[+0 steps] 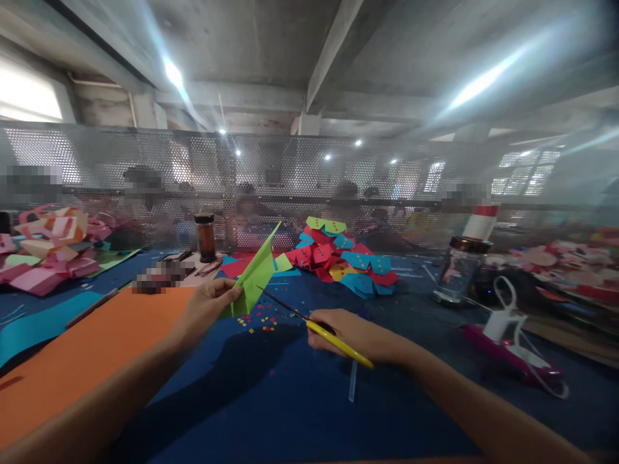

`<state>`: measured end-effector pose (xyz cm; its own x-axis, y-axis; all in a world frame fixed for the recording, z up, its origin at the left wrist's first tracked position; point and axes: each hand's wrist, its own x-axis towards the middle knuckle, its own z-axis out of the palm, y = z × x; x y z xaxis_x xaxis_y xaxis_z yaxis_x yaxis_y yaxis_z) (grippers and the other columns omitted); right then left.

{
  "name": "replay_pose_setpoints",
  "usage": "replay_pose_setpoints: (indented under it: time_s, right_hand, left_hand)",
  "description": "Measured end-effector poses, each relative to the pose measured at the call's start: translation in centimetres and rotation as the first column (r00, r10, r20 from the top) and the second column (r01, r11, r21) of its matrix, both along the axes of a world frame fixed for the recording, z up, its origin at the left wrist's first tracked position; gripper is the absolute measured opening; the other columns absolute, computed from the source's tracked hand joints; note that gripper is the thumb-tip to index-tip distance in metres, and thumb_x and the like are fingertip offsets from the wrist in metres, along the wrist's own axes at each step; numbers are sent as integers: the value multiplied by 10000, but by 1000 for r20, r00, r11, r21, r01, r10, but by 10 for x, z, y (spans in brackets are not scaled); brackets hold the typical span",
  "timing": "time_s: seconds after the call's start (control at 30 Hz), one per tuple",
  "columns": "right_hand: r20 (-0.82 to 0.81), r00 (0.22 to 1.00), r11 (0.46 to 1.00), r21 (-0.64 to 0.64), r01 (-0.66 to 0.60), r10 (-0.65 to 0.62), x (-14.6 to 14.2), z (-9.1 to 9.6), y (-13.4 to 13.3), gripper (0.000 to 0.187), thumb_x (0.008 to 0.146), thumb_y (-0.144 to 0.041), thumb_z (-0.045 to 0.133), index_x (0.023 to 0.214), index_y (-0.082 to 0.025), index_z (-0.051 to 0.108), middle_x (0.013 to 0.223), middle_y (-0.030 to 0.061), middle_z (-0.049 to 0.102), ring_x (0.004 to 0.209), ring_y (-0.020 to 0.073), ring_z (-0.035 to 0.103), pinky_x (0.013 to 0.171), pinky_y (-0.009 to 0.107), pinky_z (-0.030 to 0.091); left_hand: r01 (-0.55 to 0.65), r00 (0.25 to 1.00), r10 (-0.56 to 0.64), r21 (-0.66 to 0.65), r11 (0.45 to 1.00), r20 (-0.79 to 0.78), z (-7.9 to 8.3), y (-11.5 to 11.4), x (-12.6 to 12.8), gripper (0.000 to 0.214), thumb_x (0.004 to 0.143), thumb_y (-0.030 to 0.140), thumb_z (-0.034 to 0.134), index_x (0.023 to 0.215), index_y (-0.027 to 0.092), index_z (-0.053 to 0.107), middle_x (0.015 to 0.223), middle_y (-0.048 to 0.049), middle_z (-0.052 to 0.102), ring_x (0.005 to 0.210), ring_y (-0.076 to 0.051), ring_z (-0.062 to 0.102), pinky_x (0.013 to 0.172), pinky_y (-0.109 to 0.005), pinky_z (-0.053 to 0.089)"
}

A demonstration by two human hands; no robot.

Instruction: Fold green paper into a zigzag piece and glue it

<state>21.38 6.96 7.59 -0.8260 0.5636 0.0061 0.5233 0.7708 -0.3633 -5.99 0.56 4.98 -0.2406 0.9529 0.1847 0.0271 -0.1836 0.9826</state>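
Observation:
My left hand (215, 301) pinches a folded sheet of lime green paper (256, 274) by its lower left part, holding it up over the blue table (232, 399). In my right hand (333, 332) is a pair of scissors (338, 345) with yellow handles and dark blades. The blades point up and left, their tips at the right edge of the green paper, where a short slit shows. Whether the tips are inside the slit I cannot tell. Below the paper lie small red, yellow and blue paper scraps (261, 322).
Cut red, blue and green papers (333, 251) are heaped ahead. Orange paper (111, 348) lies left, near a pink paper pile (58, 251). A brown bottle (206, 237), a glass jar (457, 274) and a purple power strip (512, 354) stand about. A perforated metal screen (285, 167) closes the back.

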Motion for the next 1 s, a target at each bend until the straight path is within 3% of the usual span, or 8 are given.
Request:
replay_pose_setpoints:
  time_s: [0.63,1.0]
  right_hand:
    - [-25,999,993,-112,41,-44,-6,1,-9,204,883,-275,548,706,-185,499,619,-8,558,538,101,466,511,236,320]
    - [-33,999,993,-108,39,-43,-6,2,-9,232,880,-282,531,673,-185,486,597,-7,541,554,112,463,526,240,318]
  left_hand:
    - [52,998,-52,-18,998,-26,-3,-3,6,347,684,477,782,823,168,703,675,-7,695,507,-109,568,447,-196,403]
    - [67,997,-68,-23,998,-36,-6,-2,4,357,699,486,773,851,169,710,683,-1,689,521,-111,572,462,-202,406]
